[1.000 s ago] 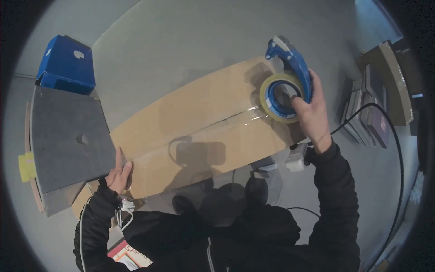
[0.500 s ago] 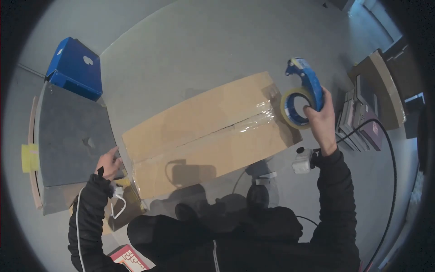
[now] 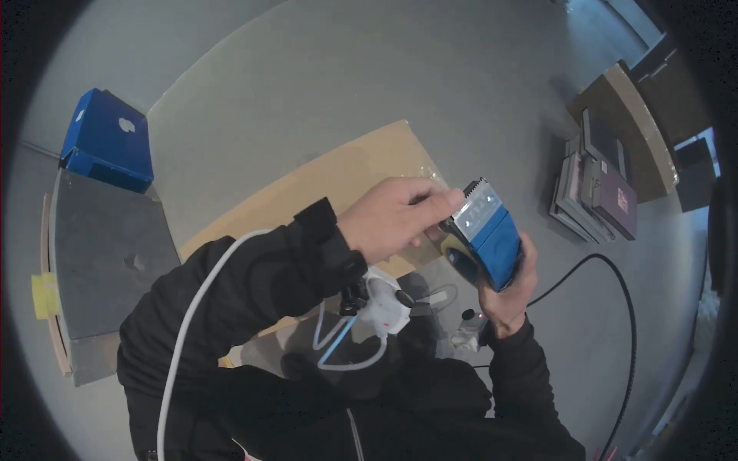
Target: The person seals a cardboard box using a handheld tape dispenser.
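A blue tape dispenser (image 3: 496,244) is held by my right hand (image 3: 511,296), whose fingers wrap round its lower right side. Its serrated metal edge points up and away from me, and part of the yellowish tape roll shows at its left. My left hand (image 3: 400,217) reaches across to the dispenser's cutting end, thumb and fingers pinched close to the metal plate; whether tape is between them is too small to tell. Under both hands lies a long cardboard box (image 3: 307,184), partly hidden by my left arm, with shiny clear tape near its far right end.
At the left, a blue box (image 3: 115,142) stands beyond a dark grey box (image 3: 111,253) with yellow tape on its side. Stacked books (image 3: 600,192) lean by an open carton (image 3: 642,131) at the right. A black cable (image 3: 632,323) curves along the right; a white cable (image 3: 188,323) follows my left sleeve.
My left hand has moved from the box's left end across to the dispenser. My right hand has brought the dispenser down and closer, turning its cutting edge into view.
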`<state>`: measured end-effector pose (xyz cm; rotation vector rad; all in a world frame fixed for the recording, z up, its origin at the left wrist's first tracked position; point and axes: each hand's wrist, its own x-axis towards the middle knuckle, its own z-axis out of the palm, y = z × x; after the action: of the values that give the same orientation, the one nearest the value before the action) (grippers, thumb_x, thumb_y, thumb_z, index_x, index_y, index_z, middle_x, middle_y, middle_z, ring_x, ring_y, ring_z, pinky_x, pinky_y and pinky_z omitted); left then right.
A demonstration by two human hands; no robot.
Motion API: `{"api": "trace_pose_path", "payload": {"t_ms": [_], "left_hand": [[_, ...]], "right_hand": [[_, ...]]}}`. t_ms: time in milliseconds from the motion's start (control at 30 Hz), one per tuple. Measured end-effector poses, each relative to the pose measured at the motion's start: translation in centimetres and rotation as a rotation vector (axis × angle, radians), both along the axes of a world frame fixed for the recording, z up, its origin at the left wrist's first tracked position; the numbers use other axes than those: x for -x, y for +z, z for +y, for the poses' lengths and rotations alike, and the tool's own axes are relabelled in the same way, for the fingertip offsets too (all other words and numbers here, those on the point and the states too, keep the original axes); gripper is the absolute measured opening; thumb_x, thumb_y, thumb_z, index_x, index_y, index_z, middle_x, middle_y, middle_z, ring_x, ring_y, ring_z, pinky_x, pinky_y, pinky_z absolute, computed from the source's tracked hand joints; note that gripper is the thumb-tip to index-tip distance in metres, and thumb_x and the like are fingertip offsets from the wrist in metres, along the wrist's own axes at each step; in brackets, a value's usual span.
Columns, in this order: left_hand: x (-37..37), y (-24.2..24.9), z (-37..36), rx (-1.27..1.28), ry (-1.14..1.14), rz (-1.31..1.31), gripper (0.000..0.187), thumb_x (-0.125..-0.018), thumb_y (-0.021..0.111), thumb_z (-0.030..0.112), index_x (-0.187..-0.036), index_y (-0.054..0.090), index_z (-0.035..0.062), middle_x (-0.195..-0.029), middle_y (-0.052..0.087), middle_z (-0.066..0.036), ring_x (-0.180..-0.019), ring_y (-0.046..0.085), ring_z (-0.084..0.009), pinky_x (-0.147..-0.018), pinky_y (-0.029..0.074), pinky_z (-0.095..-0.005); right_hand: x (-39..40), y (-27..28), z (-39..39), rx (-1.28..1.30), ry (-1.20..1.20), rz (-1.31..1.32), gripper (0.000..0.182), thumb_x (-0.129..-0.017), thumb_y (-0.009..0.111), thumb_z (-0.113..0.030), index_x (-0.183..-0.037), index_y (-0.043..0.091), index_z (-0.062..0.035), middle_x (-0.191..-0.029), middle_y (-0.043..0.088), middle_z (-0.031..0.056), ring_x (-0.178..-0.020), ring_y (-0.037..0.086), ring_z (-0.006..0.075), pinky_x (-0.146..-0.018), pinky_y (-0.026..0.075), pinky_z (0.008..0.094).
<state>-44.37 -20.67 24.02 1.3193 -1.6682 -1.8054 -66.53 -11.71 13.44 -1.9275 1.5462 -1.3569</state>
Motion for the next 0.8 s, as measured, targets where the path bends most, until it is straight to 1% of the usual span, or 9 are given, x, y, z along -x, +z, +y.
{"api": "trace_pose_path", "payload": {"t_ms": [100, 200, 300, 367, 400, 467, 600, 700, 800], "left_hand": [[1.5, -0.2, -0.8, -0.021, 0.074, -0.108, 0.041, -0.092, 0.052, 0.047, -0.101, 0.059, 0.0074, -0.088, 0.059, -0.006, -0.081, 0.057, -0.0171, -0.075, 0.044, -0.0297], [2.0, -1.1, -1.9, -0.086, 0.105, -0.108, 0.044, -0.093, 0.052, 0.047, -0.111, 0.053, 0.0067, -0.099, 0.061, -0.011, -0.087, 0.059, -0.0180, -0.074, 0.047, -0.0291], [2.8, -2.0, -2.6, -0.118, 0.029, -0.050, 0.052, -0.092, 0.050, 0.051, -0.114, 0.057, 0.0045, -0.104, 0.064, -0.012, -0.092, 0.060, -0.0196, -0.079, 0.047, -0.0304], [3.6, -2.3, -2.8, -0.073, 0.111, 0.013, 0.023, -0.091, 0.056, 0.027, -0.098, 0.063, 0.0060, -0.089, 0.065, -0.008, -0.081, 0.060, -0.0156, -0.073, 0.049, -0.0274], [3.9, -2.6, -3.0, -0.065, 0.129, 0.022, 0.017, -0.091, 0.058, 0.021, -0.094, 0.065, 0.0064, -0.086, 0.065, -0.007, -0.079, 0.060, -0.0146, -0.071, 0.050, -0.0267], [4.1, -3.1, -3.4, 0.016, 0.192, 0.068, 0.009, -0.090, 0.061, 0.013, -0.088, 0.066, 0.0060, -0.079, 0.064, -0.005, -0.073, 0.058, -0.0131, -0.066, 0.050, -0.0259], [4.3, -3.0, -4.3, 0.103, 0.236, 0.067, 0.008, -0.089, 0.063, 0.009, -0.081, 0.065, 0.0065, -0.071, 0.062, -0.004, -0.066, 0.056, -0.0121, -0.062, 0.050, -0.0251], [4.6, -2.4, -5.0, 0.095, 0.243, 0.029, 0.008, -0.084, 0.068, 0.011, -0.078, 0.065, 0.0073, -0.069, 0.062, -0.003, -0.061, 0.054, -0.0093, -0.054, 0.048, -0.0224], [4.9, -2.5, -6.1, 0.080, 0.224, -0.058, 0.009, -0.084, 0.069, 0.012, -0.077, 0.065, 0.0083, -0.065, 0.059, -0.001, -0.059, 0.051, -0.0096, -0.054, 0.046, -0.0236]], "right_hand": [[0.7, -0.2, -0.3, 0.085, -0.055, 0.057, 0.063, -0.076, 0.065, -0.031, -0.129, 0.038, -0.0077, -0.111, 0.052, 0.0145, -0.092, 0.055, 0.0284, -0.077, 0.047, 0.0372], [1.7, -0.9, -0.8, 0.103, -0.020, 0.096, 0.072, -0.075, 0.070, -0.041, -0.132, 0.037, -0.0099, -0.116, 0.051, 0.0160, -0.097, 0.056, 0.0316, -0.077, 0.049, 0.0406], [2.4, -1.3, -1.3, 0.126, -0.008, 0.129, 0.075, -0.074, 0.073, -0.041, -0.132, 0.038, -0.0085, -0.114, 0.053, 0.0163, -0.094, 0.058, 0.0323, -0.075, 0.050, 0.0401], [2.7, -1.3, -1.5, 0.148, -0.019, 0.146, 0.071, -0.074, 0.071, -0.038, -0.130, 0.039, -0.0072, -0.111, 0.055, 0.0169, -0.090, 0.059, 0.0325, -0.072, 0.050, 0.0396], [2.8, -1.4, -1.5, 0.150, -0.026, 0.145, 0.070, -0.075, 0.071, -0.037, -0.130, 0.040, -0.0069, -0.110, 0.055, 0.0170, -0.089, 0.060, 0.0325, -0.071, 0.049, 0.0395], [3.1, -1.6, -1.4, 0.116, -0.058, 0.167, 0.076, -0.072, 0.072, -0.045, -0.131, 0.040, -0.0094, -0.114, 0.055, 0.0161, -0.093, 0.060, 0.0346, -0.074, 0.050, 0.0430], [3.3, -1.2, -1.3, 0.070, -0.095, 0.147, 0.083, -0.065, 0.075, -0.040, -0.134, 0.037, -0.0120, -0.125, 0.050, 0.0140, -0.105, 0.055, 0.0356, -0.083, 0.049, 0.0443], [3.6, -0.8, -1.2, 0.000, -0.081, 0.159, 0.087, -0.064, 0.076, -0.040, -0.136, 0.035, -0.0130, -0.128, 0.048, 0.0141, -0.109, 0.053, 0.0367, -0.085, 0.049, 0.0457], [4.3, 0.2, -1.4, -0.003, -0.007, 0.244, 0.086, -0.066, 0.075, -0.044, -0.137, 0.036, -0.0141, -0.124, 0.051, 0.0125, -0.098, 0.055, 0.0328, -0.076, 0.048, 0.0417]]}}
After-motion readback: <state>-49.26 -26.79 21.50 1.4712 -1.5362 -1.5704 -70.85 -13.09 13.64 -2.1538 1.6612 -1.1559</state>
